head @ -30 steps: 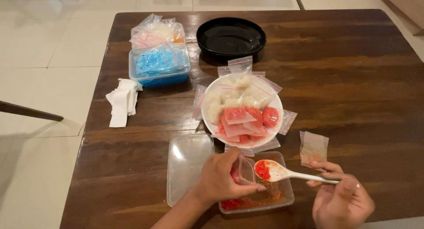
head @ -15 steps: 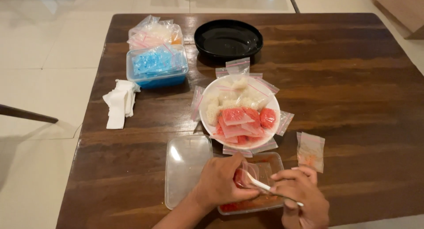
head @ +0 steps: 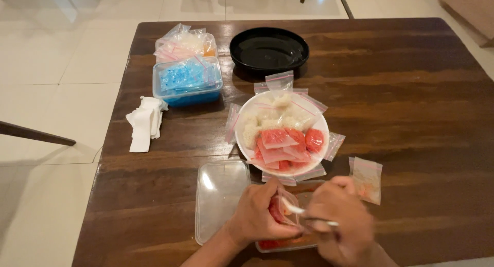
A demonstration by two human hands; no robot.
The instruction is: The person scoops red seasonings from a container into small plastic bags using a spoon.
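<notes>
Our left hand [head: 257,215] pinches a small clear bag [head: 280,208] upright at the near edge of the table [head: 411,118], fingers closed around its side. Our right hand [head: 339,223] is curled shut on a white spoon [head: 296,209], bowl end pushed into the bag mouth; hand is motion-blurred. Bag shows red filling, sits over a clear tub [head: 278,244] with red stuff in it. Tub lid [head: 218,200] lies just left. White bowl [head: 282,133] of filled white and red bags just beyond. Loose bag [head: 366,179] to the right. Far left: blue-filled tub [head: 188,82], bag pile [head: 182,43], napkins [head: 144,123]. Black bowl [head: 268,48] far centre.
</notes>
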